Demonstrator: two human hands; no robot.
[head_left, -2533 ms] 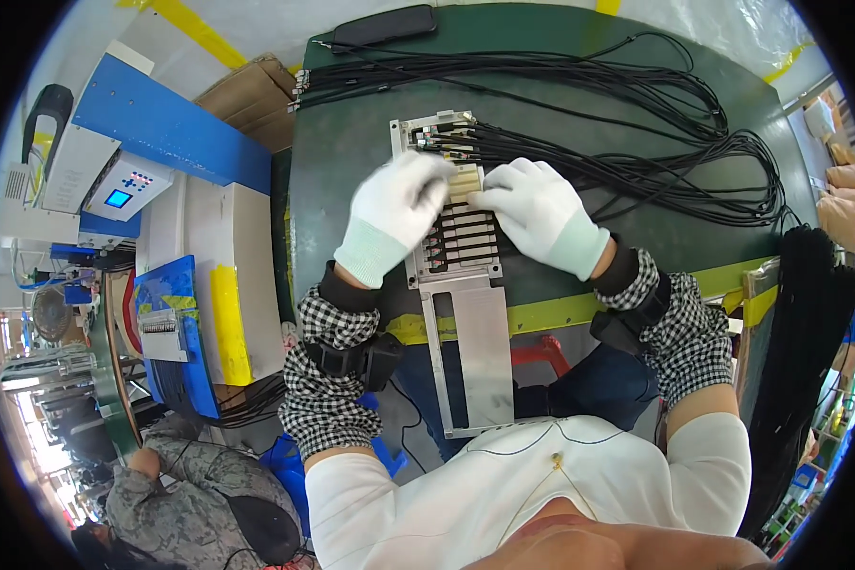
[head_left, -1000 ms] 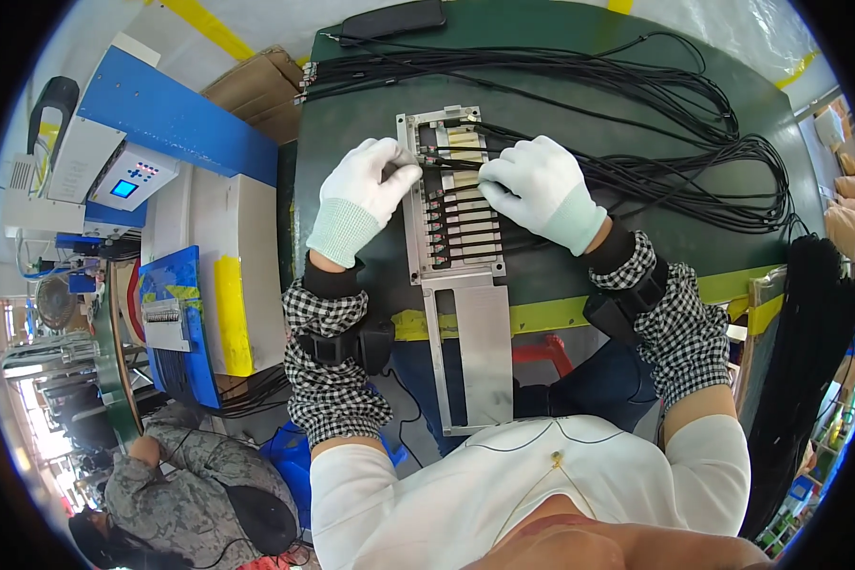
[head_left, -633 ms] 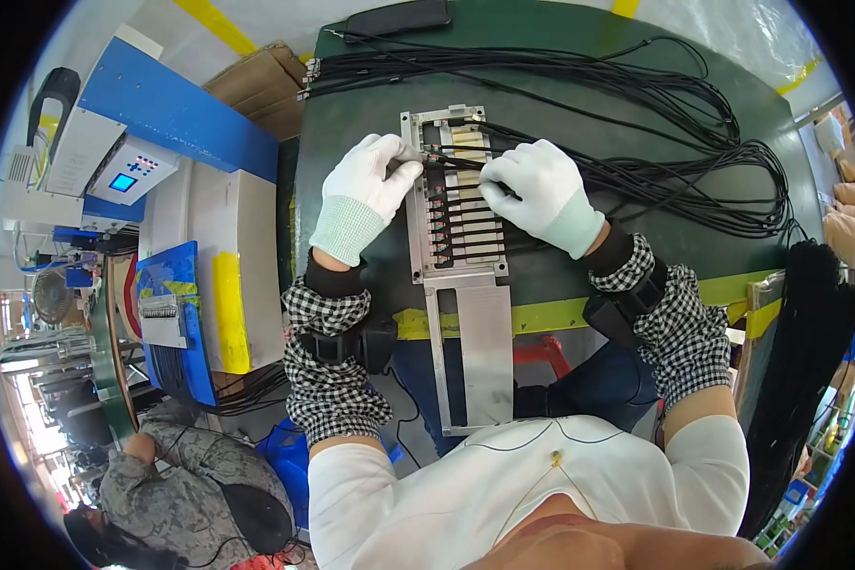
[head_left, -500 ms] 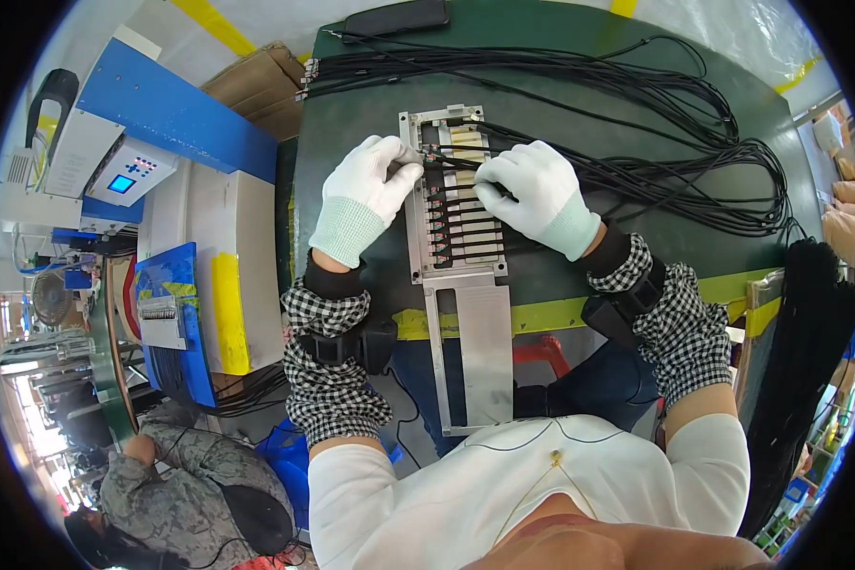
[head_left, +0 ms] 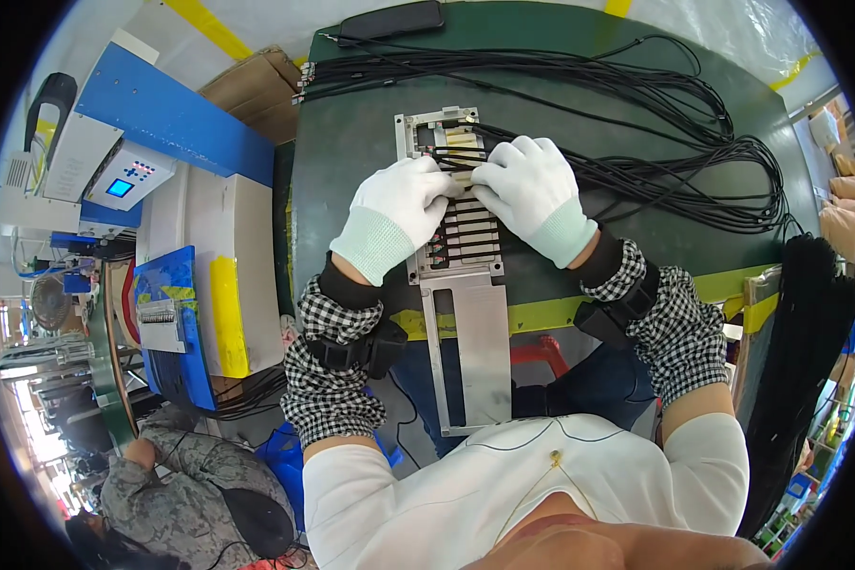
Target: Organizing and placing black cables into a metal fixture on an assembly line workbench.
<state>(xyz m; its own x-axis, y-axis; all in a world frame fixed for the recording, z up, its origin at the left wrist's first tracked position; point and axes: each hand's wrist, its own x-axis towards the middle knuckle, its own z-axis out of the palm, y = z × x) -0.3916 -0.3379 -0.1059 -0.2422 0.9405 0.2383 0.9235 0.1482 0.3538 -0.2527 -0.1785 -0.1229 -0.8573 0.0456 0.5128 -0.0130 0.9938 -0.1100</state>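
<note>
A silver metal fixture (head_left: 497, 268) lies on the green table, with several black cables (head_left: 469, 241) set side by side across its slots. Both my hands wear white gloves and meet over its middle. My left hand (head_left: 401, 201) has its thumb and fingers pinched at the cable ends on the fixture's left side. From the other side, my right hand (head_left: 532, 190) pinches a black cable near the fixture's right edge. The fingertips hide the exact spot they grip. A flat metal plate (head_left: 484, 351) with a long opening extends from the fixture's near end.
Long bundles of black cable (head_left: 636, 71) spread over the back and right of the green table (head_left: 347, 123). A dark case (head_left: 389, 19) lies at the far edge. A blue and white machine (head_left: 161, 123) stands at left, with a seated person (head_left: 195, 465) beyond it.
My left hand has moved right and slightly toward me, from the fixture's left edge onto the cables. My right hand has shifted only a little and stays over the right side.
</note>
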